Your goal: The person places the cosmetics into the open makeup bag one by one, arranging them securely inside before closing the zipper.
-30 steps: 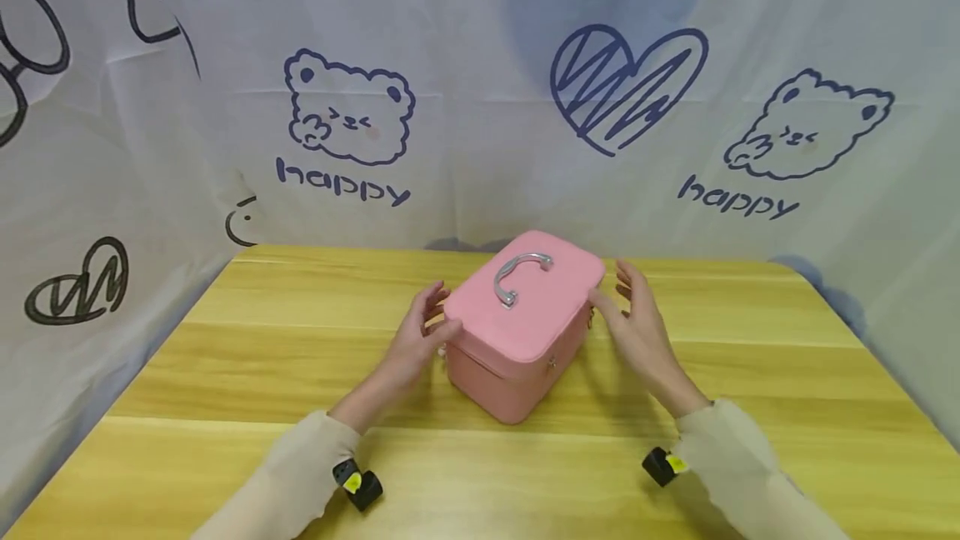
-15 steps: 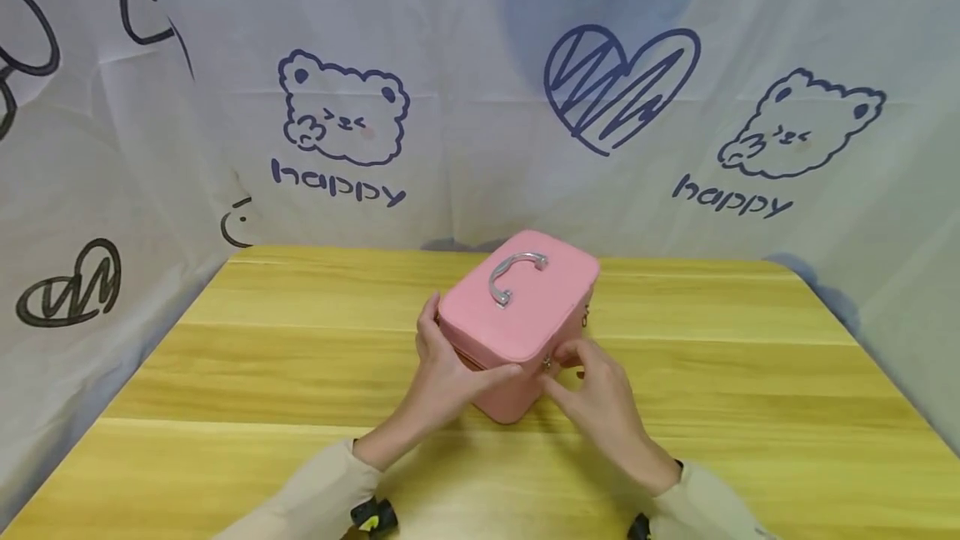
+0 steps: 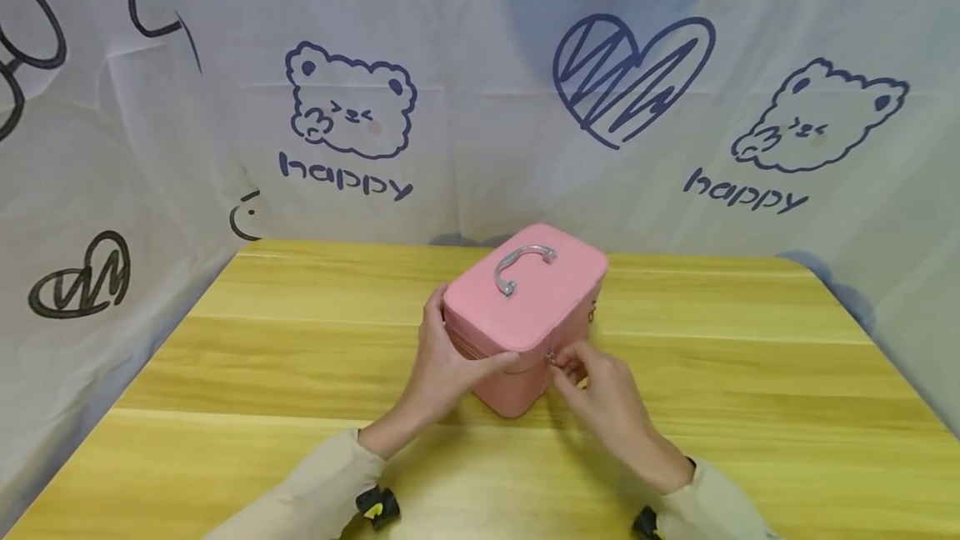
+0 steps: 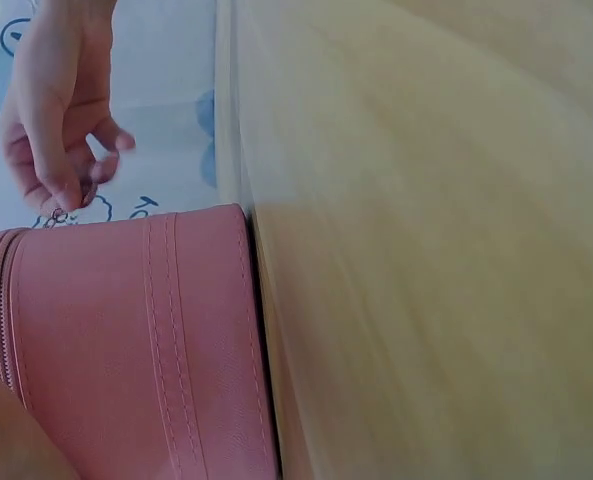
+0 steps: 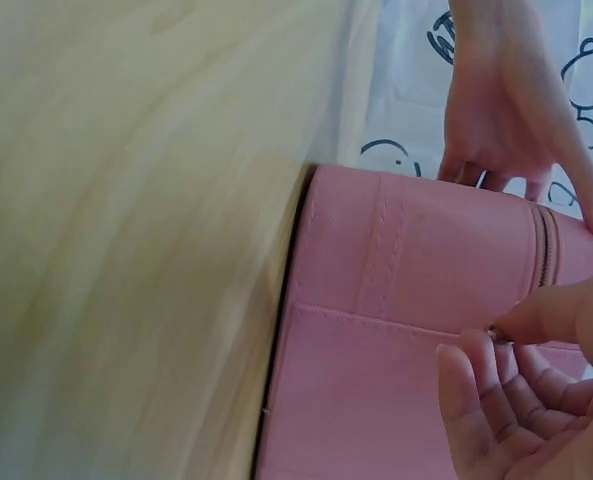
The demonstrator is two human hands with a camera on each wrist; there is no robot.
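Note:
A pink cosmetic case with a curved silver handle on its lid stands at an angle on the wooden table. My left hand grips its near left corner, the thumb across the front below the lid and the fingers along the left side. At the near right side, my right hand pinches a small metal zipper pull between thumb and forefinger. The zipper runs around the case under the lid and shows closed along the stretch in the left wrist view.
A second zipper pull hangs further back on the right side. Behind the table hangs a white cloth with bear and heart drawings, which also covers the left and right sides.
A second ago both hands were apart at the case's sides. The left then came round to the near corner, and the right came nearer and took hold of the zipper pull.

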